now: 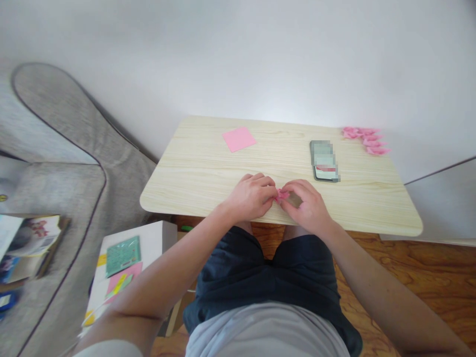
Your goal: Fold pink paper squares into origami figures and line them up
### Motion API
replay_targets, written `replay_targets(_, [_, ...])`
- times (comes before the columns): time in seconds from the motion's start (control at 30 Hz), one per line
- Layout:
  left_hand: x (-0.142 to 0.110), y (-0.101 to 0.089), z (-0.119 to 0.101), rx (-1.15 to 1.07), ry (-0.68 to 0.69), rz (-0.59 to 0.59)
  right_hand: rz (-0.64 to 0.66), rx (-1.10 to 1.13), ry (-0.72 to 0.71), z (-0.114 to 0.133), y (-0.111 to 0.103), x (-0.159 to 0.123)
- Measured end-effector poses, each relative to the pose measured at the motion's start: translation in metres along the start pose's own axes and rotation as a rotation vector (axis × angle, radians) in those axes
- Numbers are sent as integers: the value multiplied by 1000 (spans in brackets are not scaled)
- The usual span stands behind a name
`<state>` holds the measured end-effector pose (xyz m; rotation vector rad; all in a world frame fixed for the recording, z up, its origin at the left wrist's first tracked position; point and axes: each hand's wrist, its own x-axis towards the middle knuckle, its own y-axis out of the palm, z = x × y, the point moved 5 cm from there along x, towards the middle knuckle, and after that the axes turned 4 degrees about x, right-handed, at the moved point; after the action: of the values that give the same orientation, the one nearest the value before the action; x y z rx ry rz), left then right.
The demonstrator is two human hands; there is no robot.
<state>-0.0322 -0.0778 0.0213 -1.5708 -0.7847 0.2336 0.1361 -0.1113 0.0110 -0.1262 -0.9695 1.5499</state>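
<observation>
Near the table's front edge, a small piece of folded pink paper [283,194] is pinched between my two hands. My left hand [255,197] grips its left side with thumb and fingers closed together. From the other side, the thumb and fingertips of my right hand [307,204] hold it too. My fingers hide part of its shape. A flat pink paper sheet [239,139] lies farther back on the table, left of centre. Several folded pink paper pieces [366,139], petal-like in form, sit in a cluster at the back right corner.
A phone [325,161] lies on the pale wooden table [193,173], beyond my right hand. Left of the table, a white box [152,235] carries a green packet [123,255] and coloured papers. A grey sofa [67,183] stands at the far left, and a white wall rises behind.
</observation>
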Motion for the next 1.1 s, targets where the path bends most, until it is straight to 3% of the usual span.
replay_targets(0.63, [0, -1, 3, -10, 10, 9, 187, -235, -57, 3, 1, 19])
replay_targets(1.1, [2, -2, 2, 51, 11, 10, 183, -225, -35, -2, 1, 17])
